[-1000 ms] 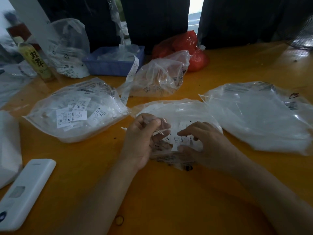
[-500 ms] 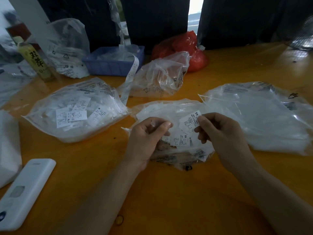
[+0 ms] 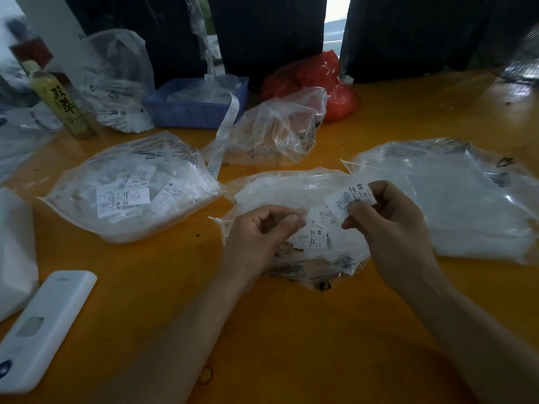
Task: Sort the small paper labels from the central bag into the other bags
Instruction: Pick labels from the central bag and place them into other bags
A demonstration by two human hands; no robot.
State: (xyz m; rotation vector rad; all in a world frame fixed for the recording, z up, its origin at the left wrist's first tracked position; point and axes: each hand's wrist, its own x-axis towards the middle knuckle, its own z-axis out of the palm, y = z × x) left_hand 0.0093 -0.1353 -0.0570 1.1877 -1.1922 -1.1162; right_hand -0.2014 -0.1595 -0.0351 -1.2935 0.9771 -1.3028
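One label (image 3: 350,196) pinched in right hand (image 3: 388,225) fingers, long axis up-right; left hand (image 3: 259,231) fingers curled, contents unclear.

Print on the label (image 3: 351,196) is too tiny to read past "XS". The left hand (image 3: 262,231) covers part of the central bag (image 3: 291,185); the white remote (image 3: 38,330) gets cropped bottom-left.

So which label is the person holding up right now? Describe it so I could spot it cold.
Start at the central bag on the orange table. Above its right side, the right hand pinches one paper label. Unlike the labels lying in the bag, it is lifted, with "XS" at its upper corner.
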